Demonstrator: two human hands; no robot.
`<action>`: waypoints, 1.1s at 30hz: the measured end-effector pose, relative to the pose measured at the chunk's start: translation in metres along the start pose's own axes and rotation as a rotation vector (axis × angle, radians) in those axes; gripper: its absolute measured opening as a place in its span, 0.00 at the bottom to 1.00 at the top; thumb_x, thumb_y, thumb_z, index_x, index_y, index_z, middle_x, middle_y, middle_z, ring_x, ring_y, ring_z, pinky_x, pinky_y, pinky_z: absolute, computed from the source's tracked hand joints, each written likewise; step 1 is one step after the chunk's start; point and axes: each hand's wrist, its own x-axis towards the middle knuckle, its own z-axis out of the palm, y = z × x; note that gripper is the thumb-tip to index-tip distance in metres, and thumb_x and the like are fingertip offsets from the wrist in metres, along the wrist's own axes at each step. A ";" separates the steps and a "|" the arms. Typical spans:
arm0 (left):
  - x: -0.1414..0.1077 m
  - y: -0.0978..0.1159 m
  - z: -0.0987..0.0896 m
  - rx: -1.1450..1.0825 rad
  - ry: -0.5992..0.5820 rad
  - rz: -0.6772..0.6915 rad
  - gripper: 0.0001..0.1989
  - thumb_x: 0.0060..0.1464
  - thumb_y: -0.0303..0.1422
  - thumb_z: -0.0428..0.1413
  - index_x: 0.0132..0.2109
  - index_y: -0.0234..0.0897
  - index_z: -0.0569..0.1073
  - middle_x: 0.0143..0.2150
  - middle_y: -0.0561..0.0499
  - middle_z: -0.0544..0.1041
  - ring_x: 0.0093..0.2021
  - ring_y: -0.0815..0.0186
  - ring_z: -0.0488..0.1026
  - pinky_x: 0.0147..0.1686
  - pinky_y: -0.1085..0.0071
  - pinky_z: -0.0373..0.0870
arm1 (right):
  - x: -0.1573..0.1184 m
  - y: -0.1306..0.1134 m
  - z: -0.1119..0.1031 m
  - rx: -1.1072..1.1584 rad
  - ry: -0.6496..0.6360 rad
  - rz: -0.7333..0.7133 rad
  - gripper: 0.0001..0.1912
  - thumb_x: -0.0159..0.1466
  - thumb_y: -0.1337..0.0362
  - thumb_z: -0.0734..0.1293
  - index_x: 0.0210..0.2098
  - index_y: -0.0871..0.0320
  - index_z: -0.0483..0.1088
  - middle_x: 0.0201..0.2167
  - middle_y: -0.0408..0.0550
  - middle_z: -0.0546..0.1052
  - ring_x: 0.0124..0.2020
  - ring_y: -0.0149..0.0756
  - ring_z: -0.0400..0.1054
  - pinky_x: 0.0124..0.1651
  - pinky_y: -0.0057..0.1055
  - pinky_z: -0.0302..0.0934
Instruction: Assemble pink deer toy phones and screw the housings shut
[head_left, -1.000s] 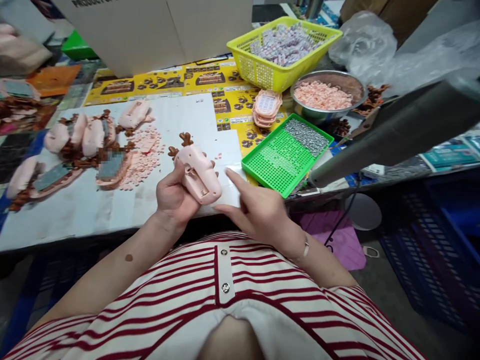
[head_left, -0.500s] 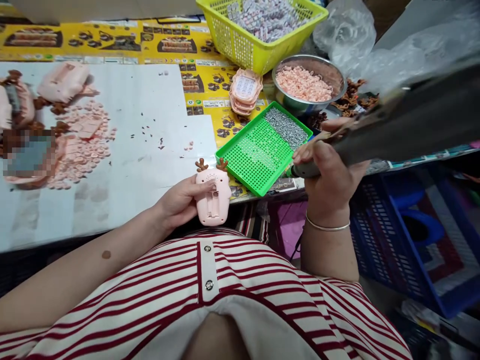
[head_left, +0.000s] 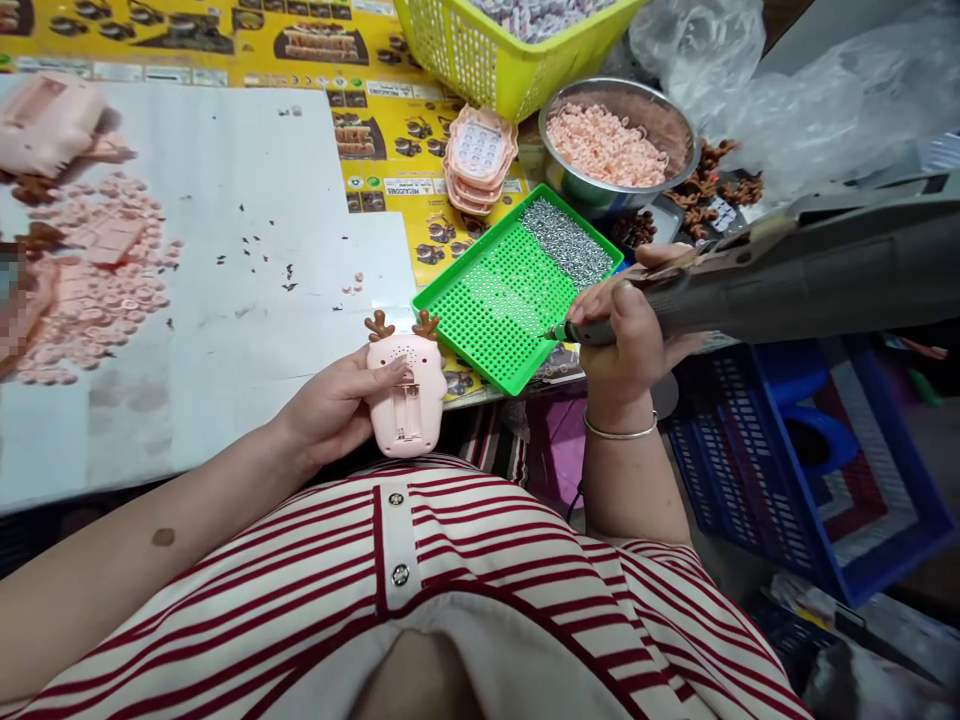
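My left hand [head_left: 341, 395] grips a pink toy phone [head_left: 407, 405] with brown antlers, its back facing up and its battery slot uncovered. The thumb lies on the back, just above that slot. My right hand [head_left: 626, 335] is wrapped around a dark grey electric screwdriver [head_left: 750, 290], held nearly level with its tip pointing left. That tip is over the near right part of a green perforated tray [head_left: 480, 300]; whether it touches cannot be made out. Small silver screws [head_left: 566, 240] lie heaped at the tray's far right end.
Behind the tray are stacked pink shells [head_left: 480, 160], a metal bowl [head_left: 679, 160] of small pink parts and a yellow basket [head_left: 480, 60]. Brown antler pieces [head_left: 701, 195] lie beside the bowl. Pink buttons [head_left: 127, 250] are piled at left. A blue crate [head_left: 750, 450] stands low at right.
The screwdriver has swung to a more level angle, and its tip has come left over the tray. My view has shifted slightly; my left hand still holds the toy phone.
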 end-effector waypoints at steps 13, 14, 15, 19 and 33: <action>0.000 0.000 0.000 -0.005 -0.015 0.009 0.13 0.45 0.26 0.69 0.41 0.35 0.82 0.35 0.45 0.83 0.34 0.60 0.80 0.36 0.69 0.81 | -0.003 0.011 0.003 -0.125 -0.109 0.045 0.30 0.67 0.37 0.55 0.57 0.49 0.63 0.39 0.50 0.72 0.30 0.40 0.73 0.30 0.42 0.71; -0.002 0.000 0.000 -0.001 -0.013 0.001 0.14 0.45 0.25 0.69 0.42 0.34 0.82 0.36 0.45 0.83 0.34 0.60 0.80 0.37 0.69 0.81 | -0.003 0.007 0.003 -0.116 -0.099 0.036 0.29 0.68 0.37 0.56 0.56 0.49 0.64 0.38 0.50 0.72 0.28 0.40 0.72 0.29 0.42 0.71; -0.003 0.000 0.000 0.003 -0.013 -0.011 0.14 0.45 0.24 0.69 0.42 0.34 0.82 0.36 0.45 0.84 0.34 0.60 0.80 0.37 0.68 0.81 | -0.002 0.002 0.004 -0.103 -0.073 0.019 0.27 0.68 0.38 0.56 0.55 0.49 0.64 0.37 0.49 0.72 0.27 0.39 0.71 0.29 0.42 0.71; -0.007 -0.003 -0.001 0.002 -0.019 -0.055 0.15 0.43 0.22 0.69 0.41 0.32 0.81 0.35 0.44 0.83 0.33 0.60 0.80 0.36 0.67 0.80 | -0.004 -0.029 0.013 -0.009 0.029 -0.109 0.21 0.70 0.43 0.56 0.55 0.45 0.62 0.26 0.41 0.65 0.20 0.36 0.65 0.27 0.41 0.68; -0.001 -0.003 0.002 -0.005 -0.122 0.009 0.17 0.42 0.23 0.69 0.42 0.31 0.78 0.36 0.48 0.82 0.34 0.64 0.76 0.40 0.68 0.72 | -0.032 -0.067 0.055 0.037 -0.493 -0.048 0.27 0.72 0.46 0.51 0.66 0.48 0.56 0.33 0.48 0.69 0.28 0.42 0.70 0.35 0.45 0.71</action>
